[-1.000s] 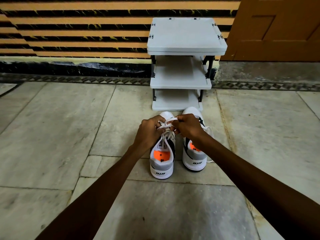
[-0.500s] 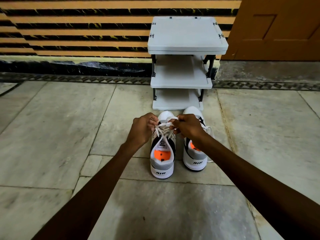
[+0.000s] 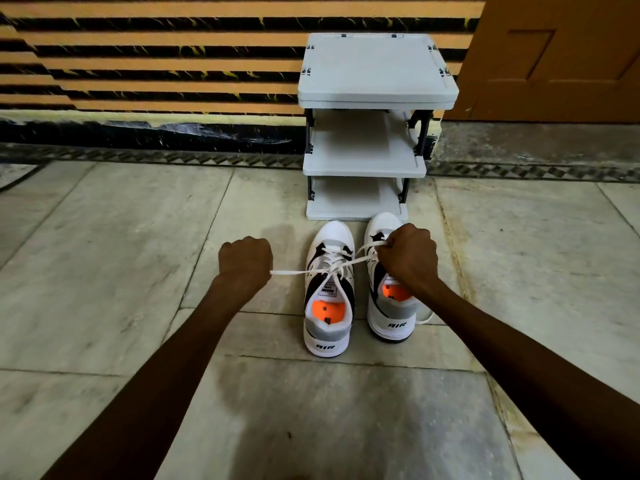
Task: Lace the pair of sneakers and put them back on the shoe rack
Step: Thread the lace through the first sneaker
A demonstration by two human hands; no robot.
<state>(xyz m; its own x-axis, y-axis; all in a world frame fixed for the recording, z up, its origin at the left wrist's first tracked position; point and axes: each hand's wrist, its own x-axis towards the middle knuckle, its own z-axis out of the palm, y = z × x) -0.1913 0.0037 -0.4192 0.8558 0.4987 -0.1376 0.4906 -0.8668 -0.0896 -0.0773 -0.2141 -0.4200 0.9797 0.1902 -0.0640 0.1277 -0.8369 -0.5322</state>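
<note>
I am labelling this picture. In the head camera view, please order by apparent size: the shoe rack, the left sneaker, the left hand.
1. shoe rack, clearly largest, though farthest away.
2. left sneaker.
3. left hand, fisted on a lace end, smallest; it may sit nearer the camera than the sneaker, so true sizes stay unsure.

Bare forearms, seemingly sleeveless; left hand [image 3: 246, 261] ringless.
</note>
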